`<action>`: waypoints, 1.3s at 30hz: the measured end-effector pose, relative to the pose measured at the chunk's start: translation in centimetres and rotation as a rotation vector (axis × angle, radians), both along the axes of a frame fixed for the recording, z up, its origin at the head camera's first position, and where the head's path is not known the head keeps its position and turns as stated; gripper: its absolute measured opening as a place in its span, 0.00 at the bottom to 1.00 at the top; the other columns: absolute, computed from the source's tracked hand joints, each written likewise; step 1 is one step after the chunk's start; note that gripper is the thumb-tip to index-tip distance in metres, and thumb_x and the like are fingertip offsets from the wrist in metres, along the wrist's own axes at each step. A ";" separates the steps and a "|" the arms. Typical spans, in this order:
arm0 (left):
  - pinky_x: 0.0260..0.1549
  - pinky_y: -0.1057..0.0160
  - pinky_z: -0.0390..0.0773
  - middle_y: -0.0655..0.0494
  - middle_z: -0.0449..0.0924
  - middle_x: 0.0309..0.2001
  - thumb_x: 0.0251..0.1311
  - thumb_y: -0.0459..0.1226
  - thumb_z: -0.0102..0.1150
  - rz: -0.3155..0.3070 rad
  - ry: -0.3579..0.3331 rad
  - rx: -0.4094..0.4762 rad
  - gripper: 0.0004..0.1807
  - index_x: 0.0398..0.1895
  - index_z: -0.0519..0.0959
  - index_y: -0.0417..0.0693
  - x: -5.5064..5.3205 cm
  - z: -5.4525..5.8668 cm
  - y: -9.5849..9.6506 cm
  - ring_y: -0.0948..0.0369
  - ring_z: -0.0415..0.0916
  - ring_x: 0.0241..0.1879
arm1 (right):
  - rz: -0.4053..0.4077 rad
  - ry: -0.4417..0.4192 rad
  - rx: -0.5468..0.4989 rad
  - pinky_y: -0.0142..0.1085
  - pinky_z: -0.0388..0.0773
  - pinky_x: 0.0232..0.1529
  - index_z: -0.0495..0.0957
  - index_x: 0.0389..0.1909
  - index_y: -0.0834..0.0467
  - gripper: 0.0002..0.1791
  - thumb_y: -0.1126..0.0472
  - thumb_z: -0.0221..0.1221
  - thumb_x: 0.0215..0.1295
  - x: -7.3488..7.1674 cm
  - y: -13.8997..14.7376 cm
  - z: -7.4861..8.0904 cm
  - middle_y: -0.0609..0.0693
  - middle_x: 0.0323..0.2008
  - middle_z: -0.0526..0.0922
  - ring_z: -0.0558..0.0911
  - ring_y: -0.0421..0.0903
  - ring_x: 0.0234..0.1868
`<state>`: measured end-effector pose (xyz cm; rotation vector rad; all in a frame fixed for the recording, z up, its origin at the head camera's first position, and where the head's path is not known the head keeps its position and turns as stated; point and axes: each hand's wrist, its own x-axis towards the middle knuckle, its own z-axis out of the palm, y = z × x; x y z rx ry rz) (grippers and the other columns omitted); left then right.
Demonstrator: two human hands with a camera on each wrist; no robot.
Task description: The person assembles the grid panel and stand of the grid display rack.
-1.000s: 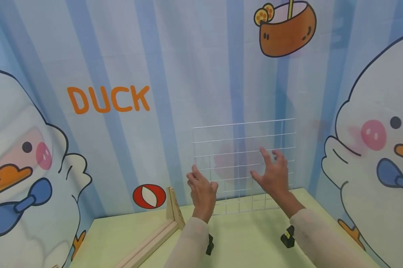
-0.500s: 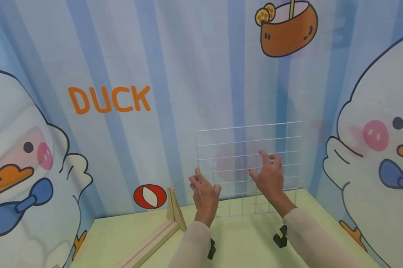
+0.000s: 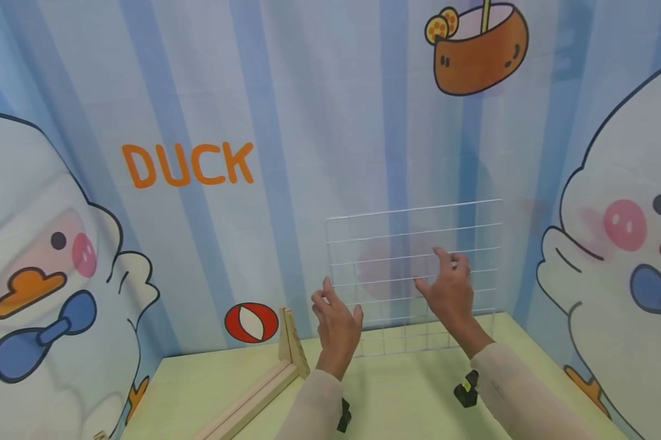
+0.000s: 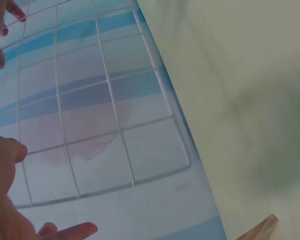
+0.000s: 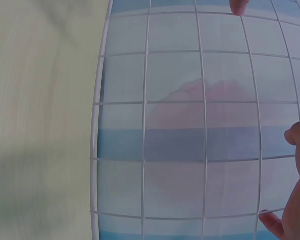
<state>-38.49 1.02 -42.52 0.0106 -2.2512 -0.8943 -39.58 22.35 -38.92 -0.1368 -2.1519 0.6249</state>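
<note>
A white wire grid panel [image 3: 388,259] stands upright near the patterned backdrop, its lower edge at the table. At its lower left edge is my left hand [image 3: 338,327], thumb and fingers spread apart. In the left wrist view that hand [image 4: 7,190] has its thumb over the wires and a finger extending past the panel's edge. My right hand [image 3: 450,293] reaches in front of the panel's right half, fingers spread and bent. Seen from the right wrist, its fingertips [image 5: 269,220] are close to the wires; whether they touch, I cannot tell.
Left of the panel lies a long wooden piece [image 3: 259,397] joined to an upright wooden end [image 3: 292,345]. Two small black clips [image 3: 467,390] stand on the pale table [image 3: 402,397], one partly hidden by the left sleeve. Striped fabric [image 3: 286,91] rises behind.
Early on, the panel shifted slightly right and the right hand moved left, closer to the wires. Since then the head view has turned slightly, while both hands stay beside the panel.
</note>
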 end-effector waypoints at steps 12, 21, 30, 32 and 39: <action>0.25 0.55 0.78 0.42 0.58 0.59 0.52 0.45 0.68 -0.011 -0.053 -0.015 0.46 0.69 0.53 0.47 1.5 0.6 -3.9 0.45 0.66 0.51 | -0.024 -0.012 -0.037 0.52 0.78 0.33 0.65 0.65 0.52 0.43 0.51 0.72 0.46 0.1 0.9 0.1 0.63 0.57 0.65 0.73 0.62 0.48; 0.22 0.55 0.74 0.38 0.54 0.61 0.50 0.37 0.63 0.035 -0.248 0.062 0.44 0.71 0.52 0.46 3.0 0.2 -9.9 0.41 0.62 0.54 | -0.012 -0.046 -0.096 0.54 0.77 0.36 0.64 0.65 0.51 0.42 0.52 0.71 0.48 -0.2 1.7 -0.1 0.63 0.59 0.64 0.73 0.63 0.50; 0.33 0.43 0.75 0.34 0.50 0.63 0.51 0.35 0.60 0.123 -0.373 0.102 0.44 0.71 0.49 0.41 6.5 0.7 -17.2 0.38 0.55 0.56 | -0.004 -0.063 -0.097 0.54 0.78 0.38 0.64 0.65 0.51 0.41 0.52 0.70 0.49 -0.2 2.0 -0.4 0.63 0.59 0.63 0.72 0.63 0.52; 0.33 0.43 0.74 0.34 0.49 0.64 0.52 0.35 0.59 0.152 -0.412 0.109 0.44 0.71 0.49 0.41 7.4 1.1 -18.7 0.38 0.53 0.56 | -0.003 -0.066 -0.091 0.54 0.78 0.36 0.64 0.65 0.50 0.41 0.52 0.70 0.49 -0.2 2.1 -0.5 0.63 0.59 0.63 0.72 0.63 0.52; 0.40 0.37 0.70 0.28 0.53 0.62 0.52 0.37 0.60 0.307 -0.417 0.035 0.42 0.70 0.54 0.39 10.2 2.3 -22.6 0.35 0.52 0.56 | -0.001 -0.081 -0.098 0.54 0.77 0.37 0.64 0.65 0.50 0.40 0.52 0.70 0.51 -0.1 2.3 -0.9 0.63 0.59 0.63 0.72 0.64 0.51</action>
